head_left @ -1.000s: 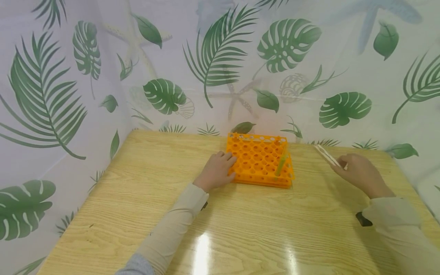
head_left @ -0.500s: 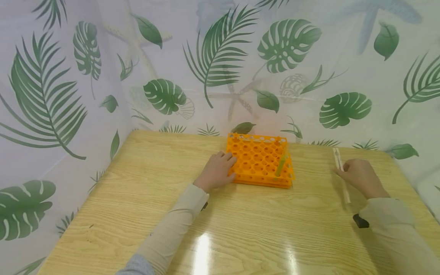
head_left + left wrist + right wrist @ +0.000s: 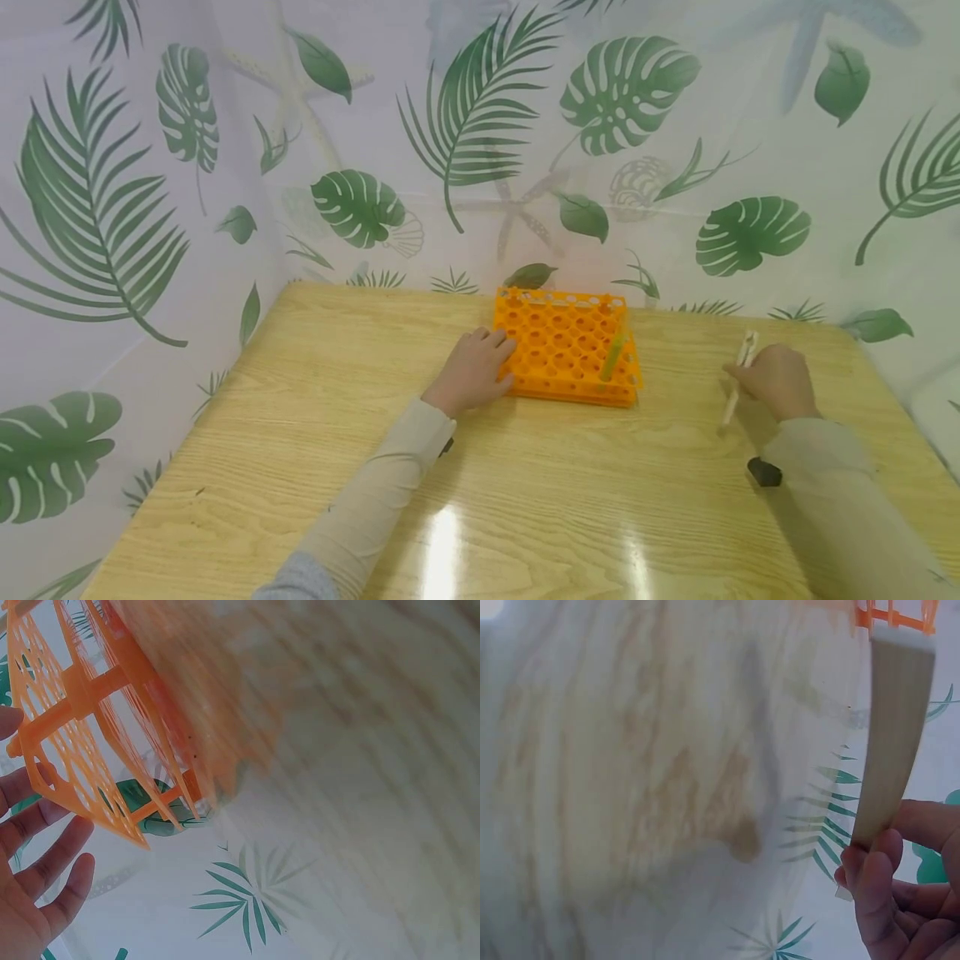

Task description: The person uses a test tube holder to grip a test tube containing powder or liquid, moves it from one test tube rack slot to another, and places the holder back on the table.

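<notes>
An orange plastic test tube rack [image 3: 562,342] stands near the back of the table. A test tube with yellow-green contents [image 3: 612,358] leans in its right end. My left hand [image 3: 471,372] holds the rack's left end, fingers bent over the edge and thumb towards the front. The left wrist view shows those fingertips at the rack's end frame [image 3: 71,799]. Right of the rack, my right hand [image 3: 776,382] pinches a pale wooden test tube holder [image 3: 737,387] between thumb and fingers. Its flat wooden end [image 3: 900,712] fills the upper right of the right wrist view.
The wood-grain table [image 3: 525,500] runs back to a white leaf-print cloth [image 3: 450,125] hanging behind it and along the left. Light glares off the table's front part. A dark device [image 3: 765,472] sits at the right wrist.
My right hand has turned the wooden holder from slanting left to nearly upright in view, its upper end tipped right, and has moved slightly left. The left hand and the rack have stayed put.
</notes>
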### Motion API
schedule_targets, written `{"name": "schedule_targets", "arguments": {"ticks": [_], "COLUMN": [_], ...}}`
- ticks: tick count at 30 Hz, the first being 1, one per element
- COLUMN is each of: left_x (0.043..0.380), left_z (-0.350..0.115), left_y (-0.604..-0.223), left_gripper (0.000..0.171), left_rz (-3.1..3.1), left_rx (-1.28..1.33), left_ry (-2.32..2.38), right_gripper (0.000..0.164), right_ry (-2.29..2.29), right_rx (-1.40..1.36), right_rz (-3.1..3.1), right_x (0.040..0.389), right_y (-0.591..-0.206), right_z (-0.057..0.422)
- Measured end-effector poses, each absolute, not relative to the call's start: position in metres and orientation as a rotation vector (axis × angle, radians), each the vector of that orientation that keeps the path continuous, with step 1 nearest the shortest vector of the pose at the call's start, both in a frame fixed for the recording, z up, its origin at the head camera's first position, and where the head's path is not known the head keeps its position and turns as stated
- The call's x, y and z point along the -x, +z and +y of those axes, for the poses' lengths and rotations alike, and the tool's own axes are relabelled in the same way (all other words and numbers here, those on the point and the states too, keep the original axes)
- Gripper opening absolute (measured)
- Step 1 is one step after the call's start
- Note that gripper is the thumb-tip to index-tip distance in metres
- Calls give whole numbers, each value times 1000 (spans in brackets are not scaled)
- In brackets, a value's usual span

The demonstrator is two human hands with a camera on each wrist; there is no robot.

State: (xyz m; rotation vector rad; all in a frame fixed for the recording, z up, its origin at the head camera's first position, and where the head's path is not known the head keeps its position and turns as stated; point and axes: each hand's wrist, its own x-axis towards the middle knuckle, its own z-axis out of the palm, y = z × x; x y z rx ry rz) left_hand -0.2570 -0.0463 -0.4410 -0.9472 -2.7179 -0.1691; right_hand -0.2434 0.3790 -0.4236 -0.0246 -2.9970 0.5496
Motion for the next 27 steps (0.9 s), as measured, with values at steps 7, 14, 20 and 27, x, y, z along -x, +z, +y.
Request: {"name": "schedule_targets", "arguments": {"ticks": [7,14,20,27], "left_x": [258,257,256,256], "left_z": [-46,-46,-46,-47], "left_y": [-442,-440,-439,-439], "left_gripper": [22,23,23,23], "left_rz": [-2716,-2729,-2737,-2737], "left_rx": [944,937,937,937], "left_ry": [-158,-156,-148,-150], "right_gripper": [48,47,48,46], "right_ry": [600,606,637,667], "right_rx": [92,147,189,253], "right_rz": [-2973,-2978,-2979,-2968], "right_x": [247,251,250,251], "right_y": [-436,-442,-443,-447], "right_z": [381,382,381,380]}}
